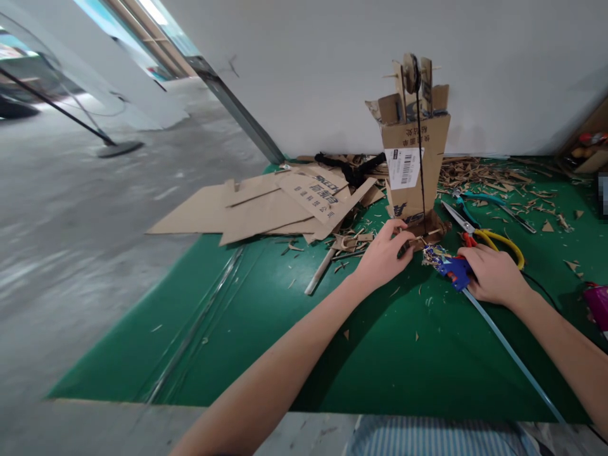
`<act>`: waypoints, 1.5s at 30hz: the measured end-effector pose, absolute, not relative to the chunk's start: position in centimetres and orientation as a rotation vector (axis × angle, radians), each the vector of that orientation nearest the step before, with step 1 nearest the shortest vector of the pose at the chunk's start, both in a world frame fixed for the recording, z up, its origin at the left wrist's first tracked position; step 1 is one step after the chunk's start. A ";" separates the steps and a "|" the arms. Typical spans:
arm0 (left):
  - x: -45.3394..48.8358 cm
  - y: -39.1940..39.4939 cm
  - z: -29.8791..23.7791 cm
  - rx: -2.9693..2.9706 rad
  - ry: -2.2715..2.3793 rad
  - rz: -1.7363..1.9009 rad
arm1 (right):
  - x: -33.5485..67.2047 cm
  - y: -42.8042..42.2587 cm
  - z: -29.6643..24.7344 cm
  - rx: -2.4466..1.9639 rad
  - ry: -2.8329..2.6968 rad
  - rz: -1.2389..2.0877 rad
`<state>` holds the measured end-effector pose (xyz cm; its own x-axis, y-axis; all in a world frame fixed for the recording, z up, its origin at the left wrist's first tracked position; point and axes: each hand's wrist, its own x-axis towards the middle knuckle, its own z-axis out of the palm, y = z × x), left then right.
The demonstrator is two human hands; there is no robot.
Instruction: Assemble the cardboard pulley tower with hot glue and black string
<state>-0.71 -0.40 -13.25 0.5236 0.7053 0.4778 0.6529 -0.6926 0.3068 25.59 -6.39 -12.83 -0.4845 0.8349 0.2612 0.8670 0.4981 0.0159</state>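
Cardboard tower (436,152) looked lt., crushable, prob. best held low; L hand (387,254) curled at brown base (433,229) (grip unclear), R hand (491,273) gripped glue gun (456,272).

Along the near left, the green tabletop (266,342) offers the widest passage: a hand could slide between the flat cardboard sheets (256,209) and the front edge, meeting thin wisps and a clear strip (209,323). Just past the left hand (387,253), a tall cardboard tower (434,152) blocks the way, the white wall (304,82) behind it. Beyond the right hand (494,275), yellow-handled scissors (503,244) and teal-handled pliers (494,199) obstruct the reach. From the blue glue gun (458,272) it grips, a long translucent stick (508,347) slants nearward, crossing the gap between the forearms.
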 end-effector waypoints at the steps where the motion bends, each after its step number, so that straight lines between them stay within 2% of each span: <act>1: -0.7 -0.4 -13.3 2.667 1.186 0.901 | 25.6 -6.4 -12.8 -1.458 -2.519 -0.209; 45: -0.8 -0.5 -13.2 2.671 1.164 0.931 | 25.6 -6.4 -13.0 -1.452 -2.517 -0.241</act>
<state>-0.83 -0.46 -13.21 0.5258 0.6886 0.4993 0.6381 -0.7075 0.3038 25.56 -6.40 -12.95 -0.4846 0.8305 0.2747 0.8675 0.4965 0.0294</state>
